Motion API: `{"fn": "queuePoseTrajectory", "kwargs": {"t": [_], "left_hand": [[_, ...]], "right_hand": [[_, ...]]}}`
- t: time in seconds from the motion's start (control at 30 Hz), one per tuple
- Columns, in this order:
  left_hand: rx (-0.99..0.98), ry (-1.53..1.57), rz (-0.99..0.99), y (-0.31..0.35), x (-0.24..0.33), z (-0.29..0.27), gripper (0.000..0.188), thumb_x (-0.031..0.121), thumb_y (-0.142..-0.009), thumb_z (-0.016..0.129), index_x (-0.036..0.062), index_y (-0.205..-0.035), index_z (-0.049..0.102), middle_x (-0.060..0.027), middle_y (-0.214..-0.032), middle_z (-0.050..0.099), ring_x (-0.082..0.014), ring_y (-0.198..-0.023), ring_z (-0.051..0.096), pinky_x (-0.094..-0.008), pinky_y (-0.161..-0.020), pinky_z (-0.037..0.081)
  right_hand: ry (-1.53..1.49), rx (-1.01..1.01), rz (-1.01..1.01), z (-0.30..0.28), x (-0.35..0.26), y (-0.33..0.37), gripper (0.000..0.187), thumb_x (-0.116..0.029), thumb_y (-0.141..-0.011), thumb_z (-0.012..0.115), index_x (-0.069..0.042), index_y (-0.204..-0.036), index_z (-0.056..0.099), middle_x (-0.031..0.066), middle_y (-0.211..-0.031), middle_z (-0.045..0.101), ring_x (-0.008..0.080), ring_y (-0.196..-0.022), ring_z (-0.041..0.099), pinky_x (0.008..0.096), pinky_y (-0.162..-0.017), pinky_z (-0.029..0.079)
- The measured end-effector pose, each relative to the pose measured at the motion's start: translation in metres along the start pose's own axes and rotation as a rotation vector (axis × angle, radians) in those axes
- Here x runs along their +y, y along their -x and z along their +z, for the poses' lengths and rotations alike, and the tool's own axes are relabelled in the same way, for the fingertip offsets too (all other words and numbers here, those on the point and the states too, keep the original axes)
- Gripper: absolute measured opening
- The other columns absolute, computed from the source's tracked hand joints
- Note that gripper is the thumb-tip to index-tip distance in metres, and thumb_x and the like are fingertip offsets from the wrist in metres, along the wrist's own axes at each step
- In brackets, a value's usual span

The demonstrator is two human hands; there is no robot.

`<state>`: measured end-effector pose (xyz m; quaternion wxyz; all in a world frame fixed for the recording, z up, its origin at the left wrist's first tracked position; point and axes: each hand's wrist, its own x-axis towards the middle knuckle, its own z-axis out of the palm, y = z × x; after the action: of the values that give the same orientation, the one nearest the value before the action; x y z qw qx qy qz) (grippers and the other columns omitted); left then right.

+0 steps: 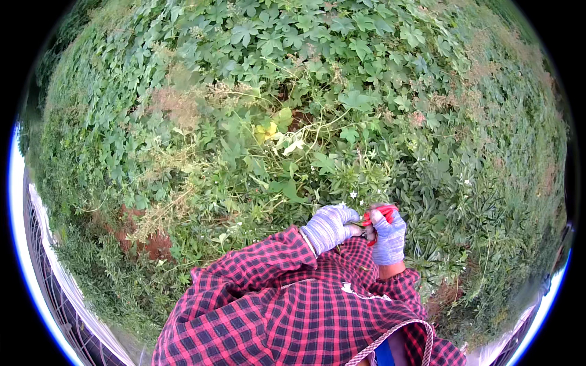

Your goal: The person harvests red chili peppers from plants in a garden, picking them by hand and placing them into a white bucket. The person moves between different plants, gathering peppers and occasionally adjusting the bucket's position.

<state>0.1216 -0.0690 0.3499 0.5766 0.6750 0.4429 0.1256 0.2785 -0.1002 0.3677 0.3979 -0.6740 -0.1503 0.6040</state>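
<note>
Both hands wear pale grey-violet knit gloves and meet close together in front of my chest. My right hand (pixel 389 238) is wrapped round red-handled scissors (pixel 383 211), their blades mostly hidden between the hands. My left hand (pixel 329 229), just left of them, is closed with thumb and fingers pinched together. A thin green piece of plant (pixel 361 224) shows between its fingertips and the scissors; I cannot make out exactly what it is. Small white star-shaped flowers (pixel 353 194) stand just beyond my hands among narrow green leaves.
Dense broad-leaved vines (pixel 268 39) cover the ground ahead. Pale tangled stems and a yellow leaf (pixel 266 132) lie in the middle. Dry seed-heads (pixel 177 104) stand at the left. Reddish bare soil (pixel 152 241) shows lower left. Narrow-leaved plants (pixel 439 189) grow at the right.
</note>
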Motion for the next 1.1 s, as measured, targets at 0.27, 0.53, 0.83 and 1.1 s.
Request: {"fn": "queuePoseTrajectory", "kwargs": {"t": [0.27,0.53,0.83,1.1], "left_hand": [[-0.315,0.607,-0.199,0.008,0.039,-0.006,0.015,0.014,-0.084,0.056,0.0004,-0.09,0.059,-0.0021,-0.066,0.056,-0.0084,-0.061,0.054,-0.0239,-0.058,0.044],[-0.49,0.248,0.247,0.037,0.098,0.088,0.049,0.025,-0.061,0.079,0.002,-0.098,0.058,-0.0012,-0.078,0.058,-0.0078,-0.068,0.052,-0.0232,-0.062,0.045],[-0.872,0.539,-0.143,0.158,0.133,0.232,0.022,0.025,-0.08,0.064,0.0042,-0.08,0.058,-0.0031,-0.063,0.056,-0.0095,-0.054,0.052,-0.0228,-0.051,0.042],[-1.169,0.865,-0.364,0.242,0.144,0.306,0.023,0.023,-0.081,0.062,0.0033,-0.089,0.053,-0.0027,-0.076,0.054,-0.0104,-0.061,0.05,-0.0273,-0.055,0.041]], "right_hand": [[-0.692,-0.246,-0.001,-0.03,0.009,0.023,0.031,-0.021,-0.08,0.065,-0.002,-0.1,0.052,0.0108,-0.084,0.06,0.0116,-0.057,0.055,0.0196,-0.043,0.042],[-0.279,0.21,-0.36,-0.108,0.033,0.146,0.018,-0.008,-0.076,0.064,-0.001,-0.092,0.06,0.0036,-0.081,0.062,0.0081,-0.069,0.057,0.0199,-0.056,0.046],[-0.931,0.236,-0.505,-0.185,0.166,0.302,0.023,-0.013,-0.077,0.066,-0.003,-0.094,0.056,0.0051,-0.075,0.061,0.0064,-0.051,0.05,0.018,-0.043,0.038],[-1.436,-0.034,-0.714,-0.214,0.251,0.399,0.028,-0.022,-0.079,0.066,-0.006,-0.098,0.053,0.0073,-0.082,0.057,0.0056,-0.047,0.043,0.0175,-0.039,0.032]]}}
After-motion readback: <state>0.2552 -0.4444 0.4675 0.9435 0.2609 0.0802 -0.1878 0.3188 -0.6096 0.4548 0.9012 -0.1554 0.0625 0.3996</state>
